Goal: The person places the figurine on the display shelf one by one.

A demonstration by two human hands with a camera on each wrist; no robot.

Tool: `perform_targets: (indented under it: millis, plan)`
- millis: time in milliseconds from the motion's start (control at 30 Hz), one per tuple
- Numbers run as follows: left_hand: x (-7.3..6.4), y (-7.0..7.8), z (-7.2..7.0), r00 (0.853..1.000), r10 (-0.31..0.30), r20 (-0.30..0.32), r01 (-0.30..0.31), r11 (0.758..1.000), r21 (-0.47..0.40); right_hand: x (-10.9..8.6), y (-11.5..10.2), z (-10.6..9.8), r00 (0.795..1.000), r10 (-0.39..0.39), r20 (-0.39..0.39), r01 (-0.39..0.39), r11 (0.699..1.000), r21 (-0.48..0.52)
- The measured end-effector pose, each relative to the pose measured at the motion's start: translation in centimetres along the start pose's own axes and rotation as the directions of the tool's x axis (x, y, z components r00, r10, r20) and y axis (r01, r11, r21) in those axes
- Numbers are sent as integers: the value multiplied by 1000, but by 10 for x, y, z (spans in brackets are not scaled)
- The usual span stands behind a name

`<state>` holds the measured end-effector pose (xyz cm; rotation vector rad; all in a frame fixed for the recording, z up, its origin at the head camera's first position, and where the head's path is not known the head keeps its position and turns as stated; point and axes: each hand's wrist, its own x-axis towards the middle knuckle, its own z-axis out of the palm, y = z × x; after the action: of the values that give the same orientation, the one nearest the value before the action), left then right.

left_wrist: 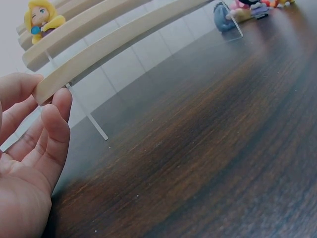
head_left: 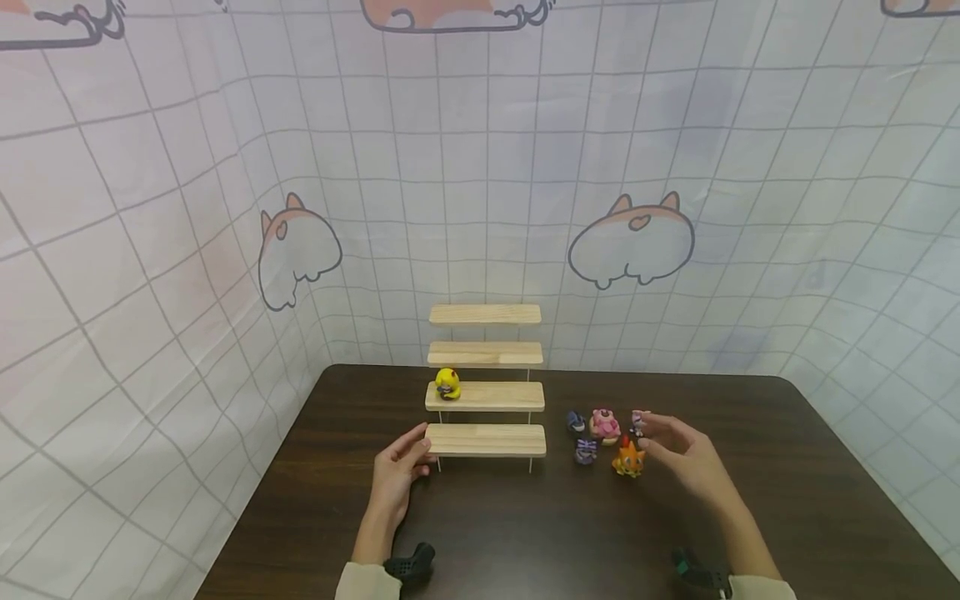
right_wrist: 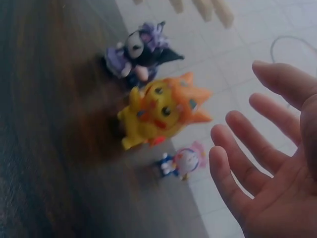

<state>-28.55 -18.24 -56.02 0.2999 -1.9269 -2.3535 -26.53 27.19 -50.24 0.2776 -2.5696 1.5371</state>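
Note:
My left hand [head_left: 396, 468] holds the left end of the lowest board of a wooden tiered display stand [head_left: 486, 439], and in the left wrist view thumb and fingertips pinch the board's end. A yellow-haired figurine [head_left: 447, 384] sits at the left of the second board up. Over the small figurines on the right hovers my right hand [head_left: 693, 467], its fingers spread and loosely bent with nothing between them. Nearest to it are an orange-and-yellow figurine [right_wrist: 158, 109] and a small pink-and-blue one [right_wrist: 178, 162]. A purple-and-black figurine [right_wrist: 141, 52] stands beside the orange one.
A pink figurine [head_left: 604, 426] and a dark blue one [head_left: 575, 422] stand between the stand and my right hand. Everything rests on a dark wooden table [head_left: 525, 533]. A white gridded cloth [head_left: 480, 183] hangs behind and at both sides.

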Motion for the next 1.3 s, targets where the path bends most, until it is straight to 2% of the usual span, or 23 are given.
perform_targets:
  millis: [233, 567, 767, 1300]
  plan:
    - [-1, -2, 0, 1000, 12, 10, -12, 1000, -2, 2, 21, 3, 997, 55, 45, -57, 998, 24]
    - [1, -4, -1, 1000, 14, 10, -14, 1000, -4, 5, 37, 8, 987, 59, 146, -69, 995, 66]
    - [-1, -2, -1, 1000, 10, 10, -10, 1000, 4, 6, 40, 12, 979, 87, 184, -103, 992, 79]
    - [-1, -3, -1, 1000, 22, 14, -22, 1000, 19, 6, 40, 15, 975, 96, 198, -109, 992, 56]
